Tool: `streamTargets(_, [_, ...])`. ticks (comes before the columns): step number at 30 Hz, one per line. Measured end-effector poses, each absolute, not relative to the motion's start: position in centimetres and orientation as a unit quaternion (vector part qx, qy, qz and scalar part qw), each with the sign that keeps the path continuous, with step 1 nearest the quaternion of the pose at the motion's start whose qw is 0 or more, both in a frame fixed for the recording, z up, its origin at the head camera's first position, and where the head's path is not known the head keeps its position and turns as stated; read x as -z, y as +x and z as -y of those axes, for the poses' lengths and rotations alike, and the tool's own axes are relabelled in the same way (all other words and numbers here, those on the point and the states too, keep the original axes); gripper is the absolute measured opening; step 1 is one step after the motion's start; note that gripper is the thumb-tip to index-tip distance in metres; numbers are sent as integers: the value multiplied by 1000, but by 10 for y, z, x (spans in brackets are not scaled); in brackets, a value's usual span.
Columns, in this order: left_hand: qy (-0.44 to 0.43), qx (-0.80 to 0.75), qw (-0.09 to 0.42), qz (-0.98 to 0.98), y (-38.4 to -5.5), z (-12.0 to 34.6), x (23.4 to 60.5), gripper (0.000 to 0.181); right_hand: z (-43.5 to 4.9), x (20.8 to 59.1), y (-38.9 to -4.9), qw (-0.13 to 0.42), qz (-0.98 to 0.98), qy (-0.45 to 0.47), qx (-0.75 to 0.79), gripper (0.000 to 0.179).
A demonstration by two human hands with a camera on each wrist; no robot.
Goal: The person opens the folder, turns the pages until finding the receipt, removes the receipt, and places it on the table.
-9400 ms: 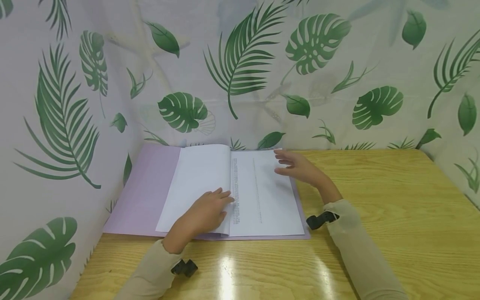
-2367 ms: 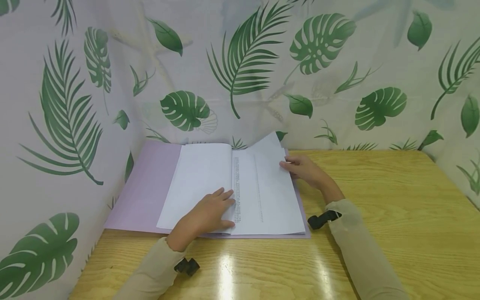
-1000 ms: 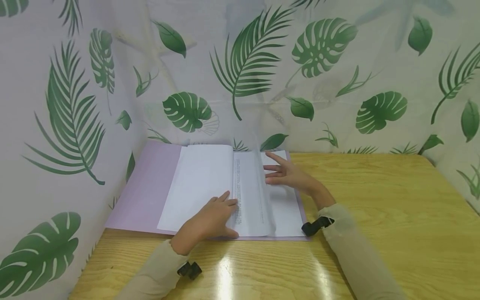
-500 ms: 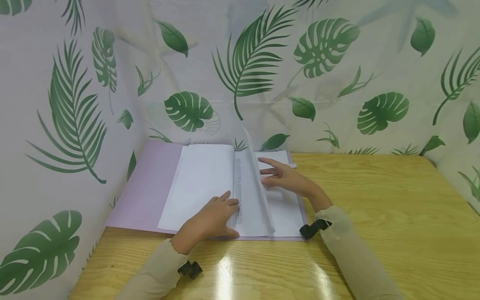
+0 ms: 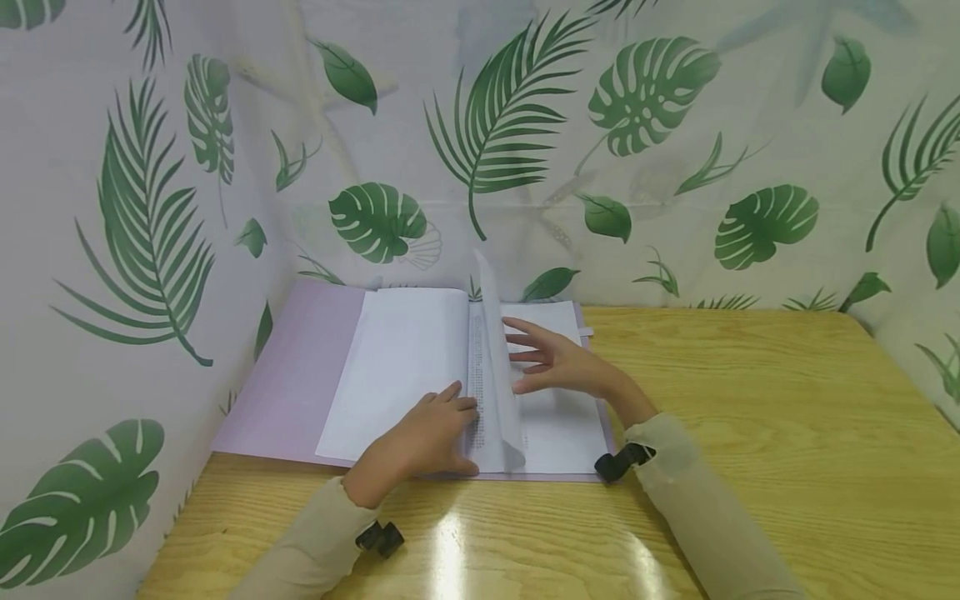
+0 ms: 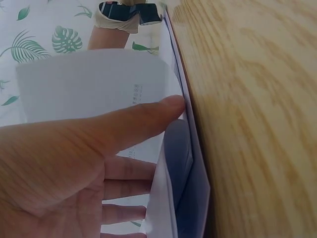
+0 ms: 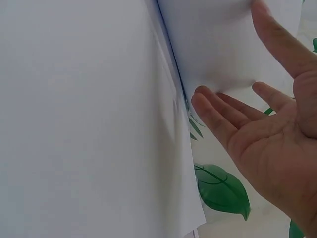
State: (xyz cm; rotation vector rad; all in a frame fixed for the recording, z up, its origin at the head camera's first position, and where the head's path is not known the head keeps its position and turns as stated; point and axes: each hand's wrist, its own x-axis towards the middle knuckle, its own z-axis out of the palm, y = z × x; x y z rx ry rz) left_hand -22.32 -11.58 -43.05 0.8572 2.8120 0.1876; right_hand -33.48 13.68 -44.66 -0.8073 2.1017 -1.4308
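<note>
Nearest, two beige cloth sleeves (image 5: 300, 546) reach in over a glossy yellow wood-grain table (image 5: 795, 467), each with a small black camera (image 5: 380, 540) strapped at the cuff. The left hand (image 5: 416, 437) lies palm down at the near part of a pale purple folder (image 5: 300, 367), which rests unfolded on the table's left half, its near edge set back from the viewer. The left hand's fingers are spread over the white paper beside the central fold, the thumb out at the near edge; it pinches nothing.

Right of the fold, a large white paper sheet (image 5: 501, 375) with a column of small dark print stands raised and bowed, its far corner lifted in front of the backdrop. The right hand (image 5: 566, 362) is behind it on the right, fingers and thumb spread apart, the tips pressing into its back without gripping. Beneath that hand lies another white page (image 5: 573, 425); a small pale tab (image 5: 587, 332) juts past the folder's right edge.

Farthest, a whitish backdrop (image 5: 810, 142) printed with green leaves hangs behind the table.
</note>
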Motion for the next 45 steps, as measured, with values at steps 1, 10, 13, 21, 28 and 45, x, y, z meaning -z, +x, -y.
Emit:
streamTargets(1, [290, -68, 96, -950, -223, 116, 431, 79, -135, 448, -334, 230, -772, -293, 515, 101])
streamTargets(10, [316, -190, 38, -929, -222, 127, 433, 89, -125, 450, -327, 207, -796, -281, 495, 103])
streamTargets(13, [339, -224, 12, -913, -227, 133, 429, 79, -122, 450, -326, 201, -803, -278, 487, 102])
streamTargets(21, [280, -119, -45, -951, -233, 160, 390, 52, -117, 450, -324, 196, -809, -278, 480, 103])
streamTargets(28, [244, -148, -245, -927, -229, 166, 371, 33, -115, 449, -324, 190, -816, -276, 472, 104])
streamTargets(45, [346, -137, -226, -901, -217, 120, 394, 29, -113, 447, -321, 184, -826, -272, 459, 101])
